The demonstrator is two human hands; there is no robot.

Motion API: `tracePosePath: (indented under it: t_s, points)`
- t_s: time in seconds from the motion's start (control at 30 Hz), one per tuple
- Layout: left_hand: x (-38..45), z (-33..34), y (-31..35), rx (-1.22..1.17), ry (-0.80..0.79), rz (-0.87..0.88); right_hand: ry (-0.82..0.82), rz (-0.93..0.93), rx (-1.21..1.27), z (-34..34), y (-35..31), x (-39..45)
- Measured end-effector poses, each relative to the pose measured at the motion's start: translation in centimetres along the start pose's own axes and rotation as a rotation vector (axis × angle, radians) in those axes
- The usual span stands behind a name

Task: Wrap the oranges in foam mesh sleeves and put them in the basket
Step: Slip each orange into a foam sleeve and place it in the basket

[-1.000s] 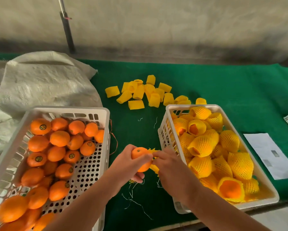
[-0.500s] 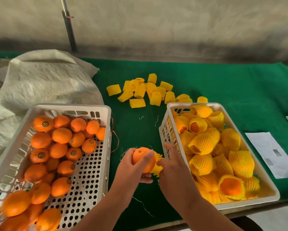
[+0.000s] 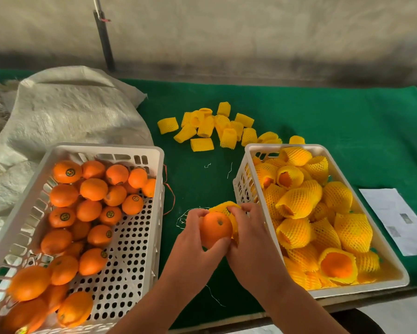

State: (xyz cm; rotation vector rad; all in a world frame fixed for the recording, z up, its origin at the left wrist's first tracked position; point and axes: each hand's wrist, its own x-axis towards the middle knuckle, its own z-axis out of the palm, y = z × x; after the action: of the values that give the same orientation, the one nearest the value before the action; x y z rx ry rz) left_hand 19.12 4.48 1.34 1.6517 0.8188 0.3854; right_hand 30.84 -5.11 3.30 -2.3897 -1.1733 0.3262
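Yellow foam sleeve (image 3: pixel 224 208) now stretched partway over orange (image 3: pixel 216 231) just left of wrapped-fruit basket (image 3: pixel 241 179), left hand (image 3: pixel 193 239) gripping fruit, right hand (image 3: pixel 247 233) w/ fingers pinching mesh: wrap underway.

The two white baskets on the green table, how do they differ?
The left basket holds bare oranges, several with round stickers; the right basket holds oranges wrapped in yellow foam mesh sleeves. The left basket's perforated floor shows on its right side; the right basket's floor is hidden under fruit. Both are white, rectangular plastic with slotted walls.
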Motion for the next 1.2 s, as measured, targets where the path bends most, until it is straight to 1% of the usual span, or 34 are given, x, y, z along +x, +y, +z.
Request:
tracePosePath:
  t_s: [0.07,0.1,0.17,0.27,0.37,0.47,0.57,0.63,0.7,0.77,0.8,0.87,0.9,0.97,1.03,1.1,1.2]
  points:
    - [-0.2,-0.1,-0.2,0.152,0.059,0.119,-0.014,-0.026,0.007,-0.3,0.0,-0.1]
    - [-0.2,-0.2,-0.2,0.178,0.084,0.145,-0.009,-0.046,0.008,-0.5,0.0,-0.3]
    - [-0.2,-0.2,0.0,0.188,0.136,0.131,0.034,-0.110,-0.022,-0.6,-0.3,-0.8]
    - [-0.2,0.0,0.5,0.191,0.246,0.063,0.097,-0.208,-0.123,-0.7,-1.3,-2.1]
    - [-0.3,0.0,0.7,0.247,0.275,0.075,0.122,-0.287,-0.203,-0.5,-1.9,-3.2]
    - [-0.4,0.0,0.4,0.284,0.302,0.112,0.123,-0.337,-0.181,-0.5,-1.9,-3.6]
    - [-0.6,-0.1,0.2,0.246,0.366,0.146,0.102,-0.428,-0.158,-0.2,-1.8,-3.7]
    - [-0.6,-0.5,-0.1,0.237,0.399,0.167,0.092,-0.487,-0.079,-0.1,-1.6,-3.8]
    - [-0.6,-1.1,-0.6,0.228,0.412,0.198,0.113,-0.440,0.122,-0.4,-1.6,-3.6]
    - [-0.7,-1.6,-0.9,0.207,0.414,0.220,0.204,-0.311,0.298,-0.8,-1.5,-3.0]
    - [-0.7,-1.8,-1.1,0.208,0.414,0.229,0.224,-0.234,0.324,-0.9,-1.7,-2.5]
    - [-0.6,-1.8,-1.0,0.258,0.417,0.260,0.164,-0.110,0.324,-1.1,-2.2,-1.3]
    - [-0.6,-1.7,-0.8,0.302,0.414,0.276,0.127,-0.087,0.322,-1.0,-2.5,-0.8]
    - [-0.4,-1.6,-0.3,0.368,0.392,0.288,0.099,-0.096,0.295,-0.8,-3.1,-0.2]
    - [-0.2,-1.6,-0.1,0.382,0.350,0.291,0.122,-0.122,0.250,-0.3,-3.4,0.1]
    - [-0.1,-1.6,-0.1,0.400,0.320,0.271,0.139,-0.109,0.216,0.0,-3.5,0.4]
    - [0.0,-1.6,-0.3,0.444,0.305,0.245,0.100,-0.082,0.189,0.4,-3.3,0.9]
